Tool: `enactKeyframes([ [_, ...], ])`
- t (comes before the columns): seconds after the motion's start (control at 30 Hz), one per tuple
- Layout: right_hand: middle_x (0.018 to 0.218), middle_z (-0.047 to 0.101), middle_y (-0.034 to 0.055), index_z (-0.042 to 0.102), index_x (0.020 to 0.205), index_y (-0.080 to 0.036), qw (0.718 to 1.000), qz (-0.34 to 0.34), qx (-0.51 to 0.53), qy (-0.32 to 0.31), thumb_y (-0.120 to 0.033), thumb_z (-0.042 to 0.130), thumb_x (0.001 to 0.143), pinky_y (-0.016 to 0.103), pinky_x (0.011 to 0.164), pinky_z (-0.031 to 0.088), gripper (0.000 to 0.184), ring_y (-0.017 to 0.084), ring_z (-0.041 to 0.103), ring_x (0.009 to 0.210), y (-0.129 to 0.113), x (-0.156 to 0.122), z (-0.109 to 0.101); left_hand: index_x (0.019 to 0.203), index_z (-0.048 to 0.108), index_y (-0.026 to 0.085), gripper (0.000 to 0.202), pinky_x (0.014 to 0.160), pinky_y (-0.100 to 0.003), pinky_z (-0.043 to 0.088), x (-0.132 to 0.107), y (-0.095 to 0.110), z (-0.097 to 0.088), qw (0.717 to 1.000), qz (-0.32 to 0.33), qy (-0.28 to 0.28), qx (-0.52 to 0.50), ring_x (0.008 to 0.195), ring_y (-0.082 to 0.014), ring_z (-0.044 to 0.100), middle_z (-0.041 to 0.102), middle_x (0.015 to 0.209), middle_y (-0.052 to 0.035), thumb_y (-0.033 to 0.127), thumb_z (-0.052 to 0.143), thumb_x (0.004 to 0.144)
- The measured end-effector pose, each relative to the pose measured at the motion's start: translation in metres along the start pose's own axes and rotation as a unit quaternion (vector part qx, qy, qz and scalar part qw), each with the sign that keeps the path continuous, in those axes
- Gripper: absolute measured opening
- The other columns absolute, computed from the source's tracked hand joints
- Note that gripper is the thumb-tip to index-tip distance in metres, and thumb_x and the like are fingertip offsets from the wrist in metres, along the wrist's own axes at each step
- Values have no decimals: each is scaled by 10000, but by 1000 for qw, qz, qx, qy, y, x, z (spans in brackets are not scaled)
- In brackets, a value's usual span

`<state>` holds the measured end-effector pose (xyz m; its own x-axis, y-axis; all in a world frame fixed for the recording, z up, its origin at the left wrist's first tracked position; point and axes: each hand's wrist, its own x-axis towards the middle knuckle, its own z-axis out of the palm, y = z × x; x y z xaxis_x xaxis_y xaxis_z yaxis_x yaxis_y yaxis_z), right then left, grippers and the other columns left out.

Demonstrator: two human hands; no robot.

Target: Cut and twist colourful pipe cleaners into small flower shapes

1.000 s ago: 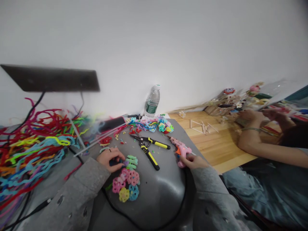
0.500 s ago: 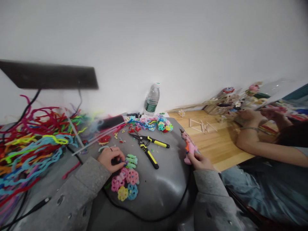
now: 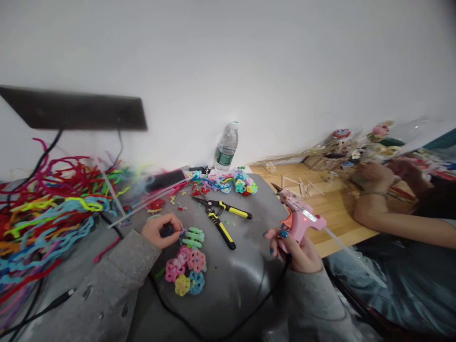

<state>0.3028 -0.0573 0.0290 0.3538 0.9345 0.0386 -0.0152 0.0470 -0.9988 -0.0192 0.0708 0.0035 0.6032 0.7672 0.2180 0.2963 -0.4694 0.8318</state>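
My right hand (image 3: 297, 249) is wrapped around the handle of a pink hot glue gun (image 3: 302, 219), its nozzle pointing up and left. A clear glue stick (image 3: 356, 259) sticks out of its back. My left hand (image 3: 164, 230) pinches a small purple-blue piece (image 3: 183, 232) between thumb and fingertips; its exact kind is too small to tell. Right beside those fingertips lies a green fuzzy coil (image 3: 194, 237). Below it is a cluster of fuzzy flowers, among them a pink flower (image 3: 196, 261), a yellow flower (image 3: 182, 285) and a blue flower (image 3: 196, 282).
Yellow-and-black pliers (image 3: 221, 221) lie spread on the grey table. Behind them are more fuzzy flowers (image 3: 245, 183) and a water bottle (image 3: 227, 147). Colourful pipe cleaners (image 3: 53, 213) heap at left. A black cord (image 3: 167, 304) crosses in front. Another person's arm (image 3: 388, 213) rests at right.
My right hand has turned the glue gun, so its body and glue stick now show, and its fingers have shifted on the handle. My left hand has barely moved.
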Motion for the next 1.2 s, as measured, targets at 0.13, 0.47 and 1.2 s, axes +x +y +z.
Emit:
enactKeyframes([
  [0.13,507,494,-57,450,1084,-167,993,6,23,-115,-459,590,803,216,350,271,429,83,385,334,-1,-15,17,823,582,153,138,530,-215,434,1,-2,-1,999,-37,1,1,573,-118,554,612,669,-8,255,602,732],
  [0.47,402,426,-74,505,870,-131,945,73,16,-319,-609,404,852,200,366,207,488,48,257,312,29,-22,47,762,603,145,224,473,-201,354,-2,-12,-4,995,-99,-6,7,485,-94,464,548,570,16,367,594,725],
  [1.2,401,399,-95,405,771,-187,936,101,-84,-326,-638,423,810,181,356,230,452,51,304,327,31,-28,70,729,642,140,144,435,-181,297,-2,-1,-1,997,-71,22,6,446,-66,398,533,520,30,259,561,721],
])
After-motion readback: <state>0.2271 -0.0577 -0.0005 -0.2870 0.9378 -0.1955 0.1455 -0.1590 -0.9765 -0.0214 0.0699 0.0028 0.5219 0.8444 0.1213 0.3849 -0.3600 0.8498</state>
